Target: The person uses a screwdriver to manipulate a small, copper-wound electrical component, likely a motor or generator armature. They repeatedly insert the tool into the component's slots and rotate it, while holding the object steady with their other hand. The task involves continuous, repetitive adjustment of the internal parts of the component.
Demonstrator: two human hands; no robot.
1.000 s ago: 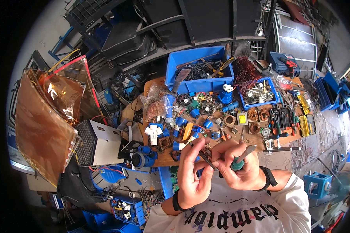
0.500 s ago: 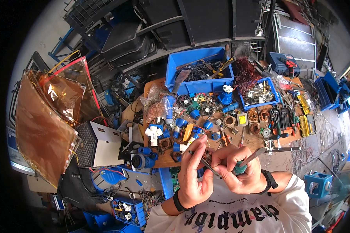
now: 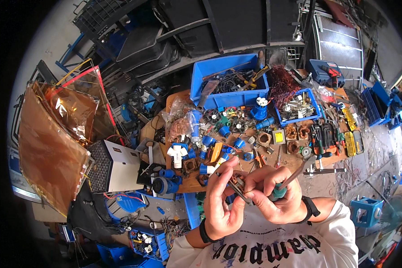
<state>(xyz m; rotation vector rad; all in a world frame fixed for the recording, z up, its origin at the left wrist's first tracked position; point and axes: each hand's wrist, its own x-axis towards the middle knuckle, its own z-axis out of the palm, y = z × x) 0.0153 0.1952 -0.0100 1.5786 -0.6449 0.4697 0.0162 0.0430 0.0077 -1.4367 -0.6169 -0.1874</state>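
Both hands are raised at chest height, in front of the table's near edge. My left hand [image 3: 220,203] pinches a small dark flat part [image 3: 238,190] with brownish, copper-like bits along it; its exact kind is hard to make out. The thumb and forefinger of my right hand [image 3: 276,195] meet the near end of that part. Tucked in the right palm is a green-handled tool [image 3: 279,191], its long grey metal shank slanting up and away to the right. Its tip points away from the part.
The wooden table [image 3: 185,183] carries blue plugs, wires and several motor cores [image 3: 292,146]. Behind stand a large blue bin [image 3: 228,99] and a blue tray [image 3: 299,118] of metal pieces. Hand tools [image 3: 324,137] lie right; a white-fronted box [image 3: 120,167] is at left.
The tool's shank has swung slightly, showing broader and more upright to the right. The small part has tilted a little between my fingers. Both hands keep nearly the same place.
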